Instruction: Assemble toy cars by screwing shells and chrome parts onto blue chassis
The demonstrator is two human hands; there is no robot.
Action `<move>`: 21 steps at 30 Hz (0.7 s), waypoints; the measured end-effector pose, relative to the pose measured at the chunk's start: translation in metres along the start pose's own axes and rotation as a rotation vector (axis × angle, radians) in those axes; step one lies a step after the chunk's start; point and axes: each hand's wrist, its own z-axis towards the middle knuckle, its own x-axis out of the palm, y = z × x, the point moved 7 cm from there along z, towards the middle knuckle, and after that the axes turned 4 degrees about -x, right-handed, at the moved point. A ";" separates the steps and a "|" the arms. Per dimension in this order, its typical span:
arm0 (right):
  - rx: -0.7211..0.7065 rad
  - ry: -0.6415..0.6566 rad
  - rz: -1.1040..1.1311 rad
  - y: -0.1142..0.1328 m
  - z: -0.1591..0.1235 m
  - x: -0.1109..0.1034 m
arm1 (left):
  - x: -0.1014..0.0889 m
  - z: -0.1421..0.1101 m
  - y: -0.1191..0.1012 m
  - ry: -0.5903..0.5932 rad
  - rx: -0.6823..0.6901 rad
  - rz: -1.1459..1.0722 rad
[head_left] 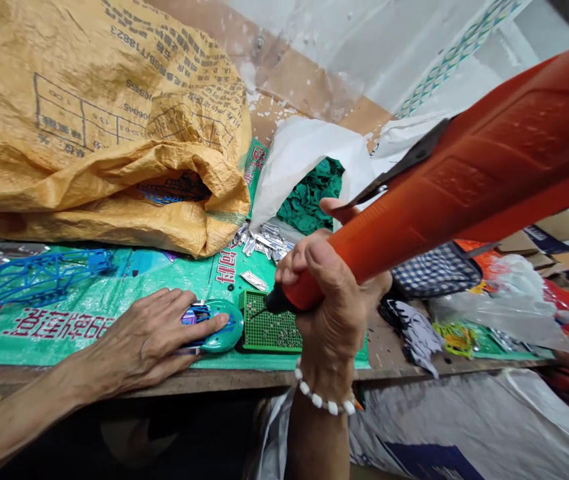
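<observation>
My right hand (pixel 332 293) is wrapped round the lower end of a big orange electric screwdriver (pixel 464 180) that slants up to the top right. Its dark tip (pixel 269 305) sits over a small green tray of screws (pixel 270 328). My left hand (pixel 152 337) lies on a small teal plastic toy part (pixel 222 327) just left of the tray, fingers pressing it onto the green printed sheet (pixel 64 327). A white bead bracelet (pixel 324 399) circles my right wrist.
A large yellow woven sack (pixel 99 120) fills the back left. A white bag of green pieces (pixel 309 193) and loose silver parts (pixel 262 241) lie behind the tray. Blue plastic frames (pixel 29 277) sit at left. Checked cloth (pixel 432 270), dark cut-outs and plastic bags crowd the right.
</observation>
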 end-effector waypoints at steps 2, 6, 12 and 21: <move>-0.011 -0.011 0.075 0.001 -0.002 0.004 | -0.001 0.000 -0.001 -0.006 0.012 -0.004; 0.000 -0.003 0.143 -0.002 -0.004 0.012 | -0.002 0.002 -0.003 0.002 0.010 -0.013; 0.049 -0.005 0.154 -0.006 -0.006 0.016 | -0.001 0.002 -0.001 0.014 -0.046 -0.036; 0.060 0.069 0.081 -0.012 -0.011 0.022 | -0.002 0.005 -0.002 0.037 -0.032 -0.027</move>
